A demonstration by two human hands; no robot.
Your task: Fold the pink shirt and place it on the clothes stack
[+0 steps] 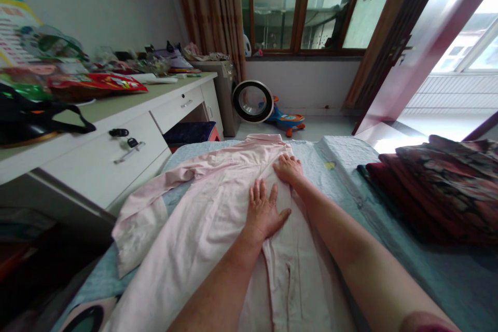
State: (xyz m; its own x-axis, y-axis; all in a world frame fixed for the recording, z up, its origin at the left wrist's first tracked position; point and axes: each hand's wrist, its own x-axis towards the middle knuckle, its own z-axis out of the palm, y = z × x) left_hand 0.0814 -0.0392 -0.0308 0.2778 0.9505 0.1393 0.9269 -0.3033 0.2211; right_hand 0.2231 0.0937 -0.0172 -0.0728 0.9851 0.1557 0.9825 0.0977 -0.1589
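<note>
Garment, one, pale pink, long-sleeved (pixel 210 212): laid out on the blue-covered bed (pixel 316 166), collar (pixel 264 138) at the far end, one sleeve (pixel 146 205) spread leftward and bent toward the near side; light creases seen across the body.

Left hand (pixel 265 213): laid palm down on the middle of the garment; grip wide, fingers spread, nothing held.

Right hand (pixel 288 168): placed farther forward, palm down, on the garment's upper right part near the collar; grip open, fingers slightly parted, nothing held.

Folded cloths, stacked, dark red and floral (pixel 439 192): set on the bed, right of the garment, well apart from it.

Item, pale with a dark round part (pixel 87 317): partly covered by the garment's near left edge, cut off by the frame.

Bench, white with green top (pixel 171 89): placed along the left wall; a red packet (pixel 101 84) and mixed articles carried. Grey appliance (pixel 225 98): stood beside it, round door (pixel 252 101) swung open.
</note>
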